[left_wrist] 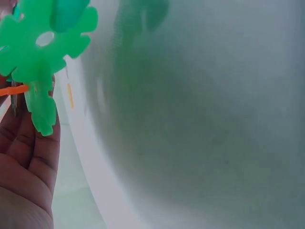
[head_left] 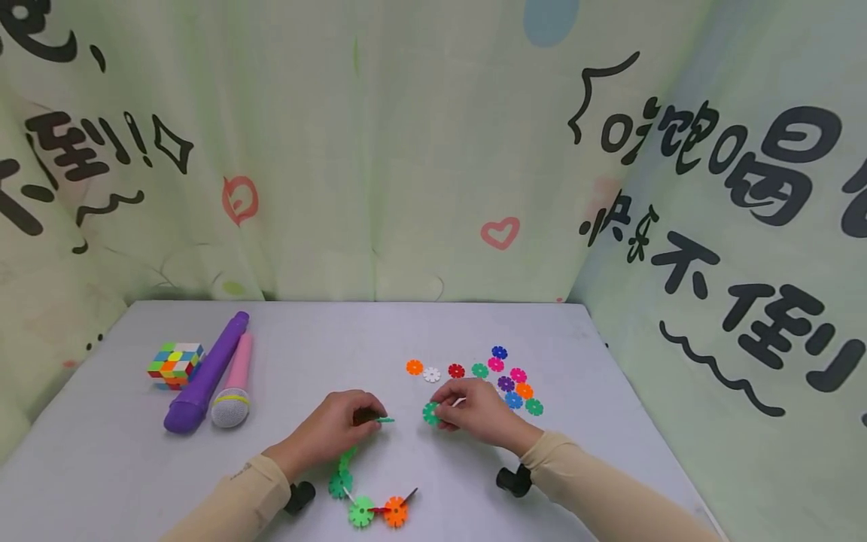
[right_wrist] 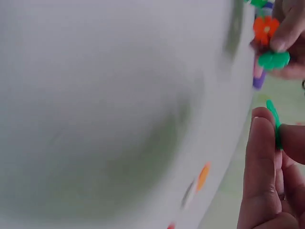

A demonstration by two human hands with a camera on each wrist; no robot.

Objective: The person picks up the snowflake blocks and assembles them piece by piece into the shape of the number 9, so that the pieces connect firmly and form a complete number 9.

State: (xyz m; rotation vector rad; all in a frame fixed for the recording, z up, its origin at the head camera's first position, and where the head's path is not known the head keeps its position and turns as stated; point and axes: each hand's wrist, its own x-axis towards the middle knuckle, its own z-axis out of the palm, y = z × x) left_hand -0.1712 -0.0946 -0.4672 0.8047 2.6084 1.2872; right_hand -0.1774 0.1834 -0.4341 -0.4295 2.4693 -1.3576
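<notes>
My left hand (head_left: 332,429) pinches the end of a chain of slotted, flower-shaped plastic discs. A green disc (right_wrist: 274,60) pokes out past its fingertips, with an orange disc (right_wrist: 262,29) beside it. From beneath that hand the chain hangs toward the front: green discs (head_left: 341,483), then a light green disc (head_left: 361,513) and an orange disc (head_left: 396,512) with thin edge-on discs between. Between thumb and fingers, my right hand (head_left: 484,412) holds a single green disc (head_left: 430,413), apart from the chain and facing its end.
Loose discs in several colours, among them a red disc (head_left: 456,370), lie behind and beside the right hand. A puzzle cube (head_left: 176,365), a purple microphone (head_left: 206,373) and a pink microphone (head_left: 233,384) sit at the table's left. Patterned curtains (head_left: 420,150) enclose the back and sides.
</notes>
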